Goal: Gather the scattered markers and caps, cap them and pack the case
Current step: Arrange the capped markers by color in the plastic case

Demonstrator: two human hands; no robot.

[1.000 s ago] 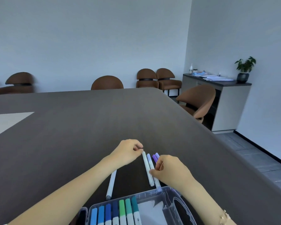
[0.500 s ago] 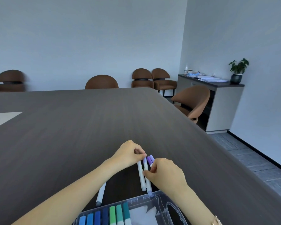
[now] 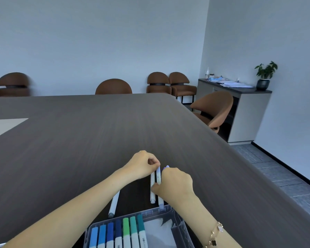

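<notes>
Several white-barrelled markers lie side by side on the dark table just beyond the clear plastic case. My left hand pinches the far tip of a white marker. My right hand covers the group and grips a lilac-capped marker; a purple cap shows past its knuckles. Another white marker lies alone under my left forearm. The case holds a row of blue, green and teal capped markers, with unfilled space on its right side.
The dark wood table stretches far ahead and left; its right edge runs diagonally near my right arm. Brown chairs stand around it. A grey cabinet with papers and a plant is at the far right.
Both hands have drawn closer together over the marker group, and the right hand now covers more of it. The view has shifted, bringing the case further into view.
</notes>
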